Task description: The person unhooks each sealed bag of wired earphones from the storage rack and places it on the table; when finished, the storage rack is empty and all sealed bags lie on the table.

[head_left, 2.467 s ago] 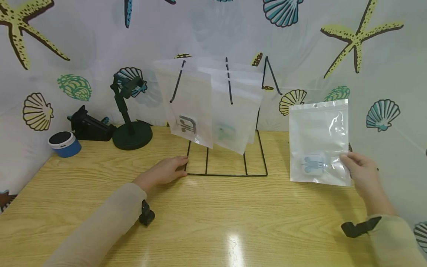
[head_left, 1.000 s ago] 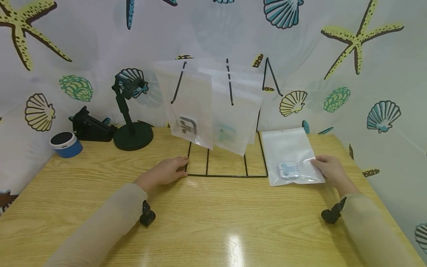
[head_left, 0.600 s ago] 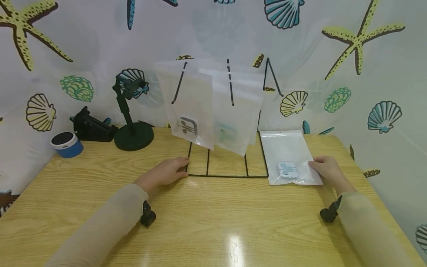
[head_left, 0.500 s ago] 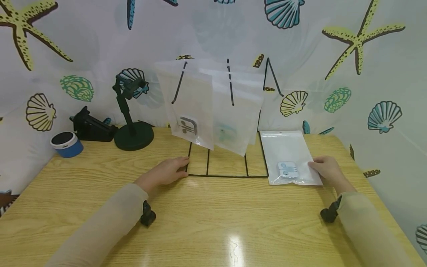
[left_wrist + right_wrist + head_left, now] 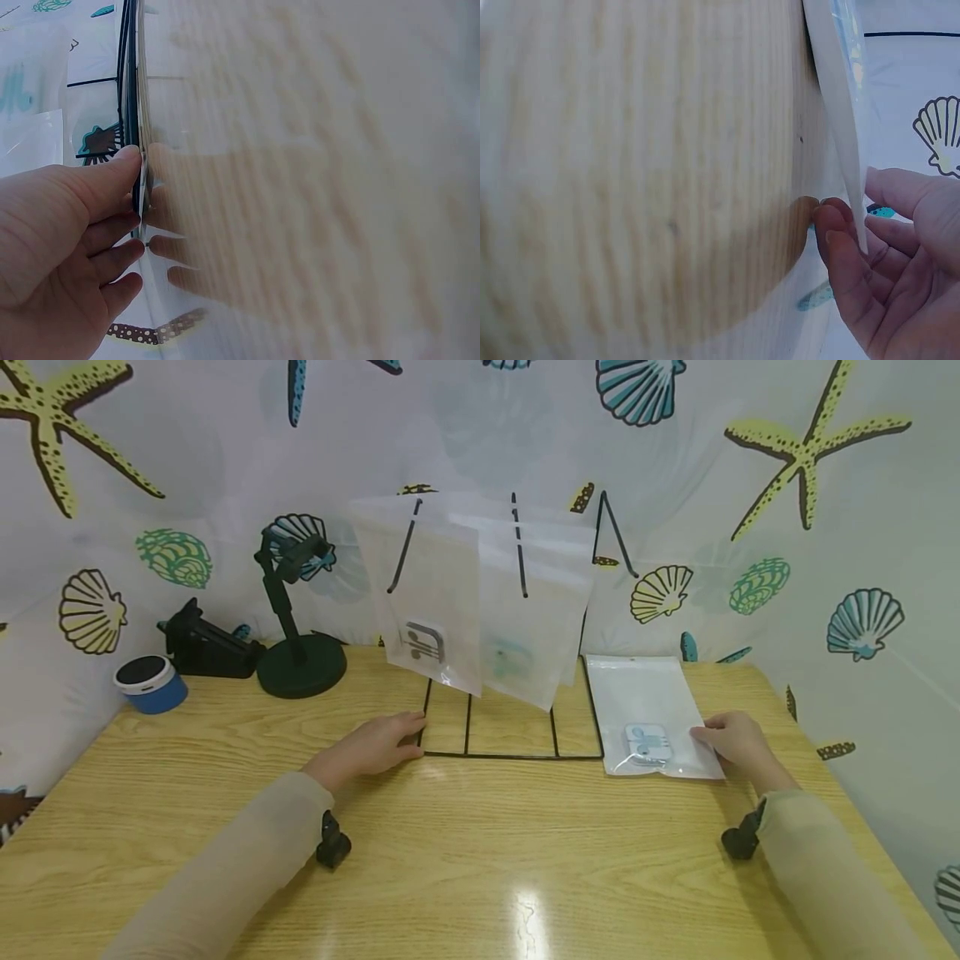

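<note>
On the right of the head view, my right hand (image 5: 738,745) pinches the right edge of a white zip bag (image 5: 660,693). Coiled earphones in a small case (image 5: 648,743) show through its lower part. The bag lies on the table just right of a black wire display rack (image 5: 517,756). My left hand (image 5: 371,743) holds the front left of the rack's base; in the left wrist view the thumb (image 5: 112,176) lies against the dark wire. Similar bags (image 5: 427,577) hang from the rack's hooks, one with earphones visible, another with a pale green item.
Behind the left arm stand a black round-based stand (image 5: 300,664), a black holder (image 5: 206,643) and a blue speaker (image 5: 150,685). A third hook (image 5: 618,535) on the right carries no bag at its front. A shell-print cloth (image 5: 480,427) backs the wooden table (image 5: 480,860).
My right hand has brought the zip bag from upright at the right, leftward and down onto the table beside the rack. It has barely moved since. My left hand stays on the rack.
</note>
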